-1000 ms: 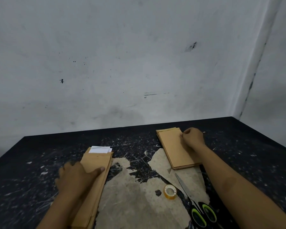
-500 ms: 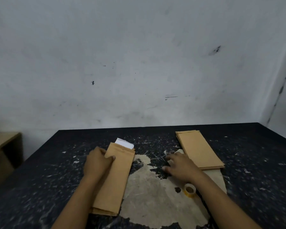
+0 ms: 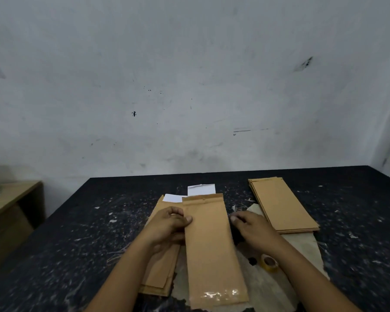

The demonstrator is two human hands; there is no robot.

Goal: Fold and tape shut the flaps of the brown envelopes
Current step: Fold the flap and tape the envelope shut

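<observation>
One long brown envelope (image 3: pixel 212 246) lies lengthwise in the middle of the black table (image 3: pixel 77 244), white paper sticking out of its far end, clear tape glinting on its near end. My left hand (image 3: pixel 167 224) pinches its left edge. My right hand (image 3: pixel 252 228) sits at its right edge, fingers curled; whether it grips is unclear. Under my left hand lies a stack of brown envelopes (image 3: pixel 160 273) with white paper showing at the top. A second stack of envelopes (image 3: pixel 282 206) rests at the back right. A tape roll (image 3: pixel 269 262) lies beside my right forearm.
A worn pale patch (image 3: pixel 268 287) covers the table's middle near me. A wooden cabinet (image 3: pixel 11 212) stands off the table's left edge. A grey wall (image 3: pixel 189 86) rises right behind the table.
My left hand has lifted one envelope off the left stack and brought it to the table's middle. My right hand came back from the right stack to the envelope's right edge. The camera shifted left.
</observation>
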